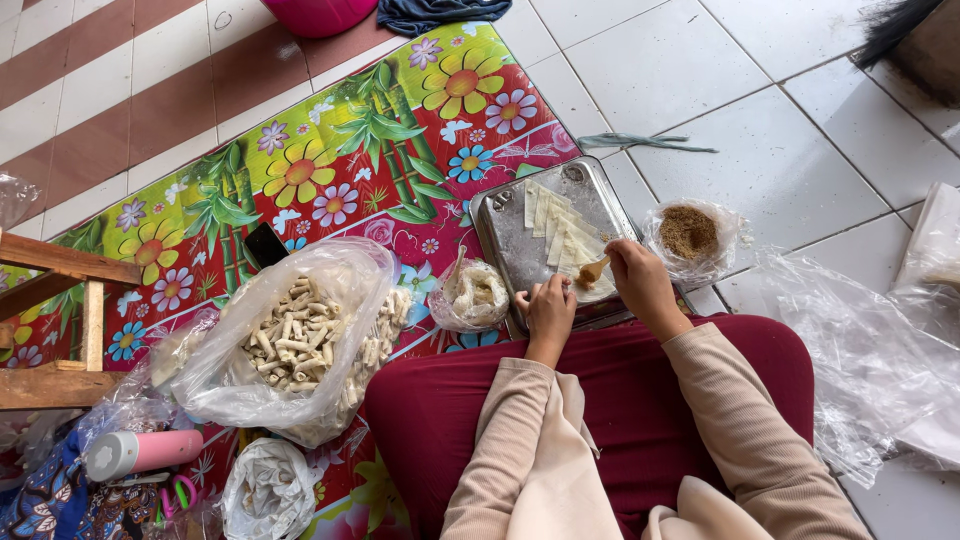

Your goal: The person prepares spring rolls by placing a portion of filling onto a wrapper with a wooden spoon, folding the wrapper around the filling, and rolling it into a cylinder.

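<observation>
Here, head view: the right hand (pixel 640 283) pinches a small wooden spoon (pixel 592 270) over pale pastry wrappers (pixel 560 230) laid in a row on a rectangular metal tray (pixel 510 235). The left hand (pixel 550 308) rests, fingers curled, on the nearest wrapper. A clear bag of brown filling (pixel 688 233) sits just right of the tray; a large plastic bag of rolled pastries (pixel 300 335) lies left.

One metal tray (pixel 520 255), one small spoon (pixel 592 269), one bowl of brown filling (pixel 688 232), one pink flask (pixel 140 451), one big bag of rolled pastries (pixel 300 340).
</observation>
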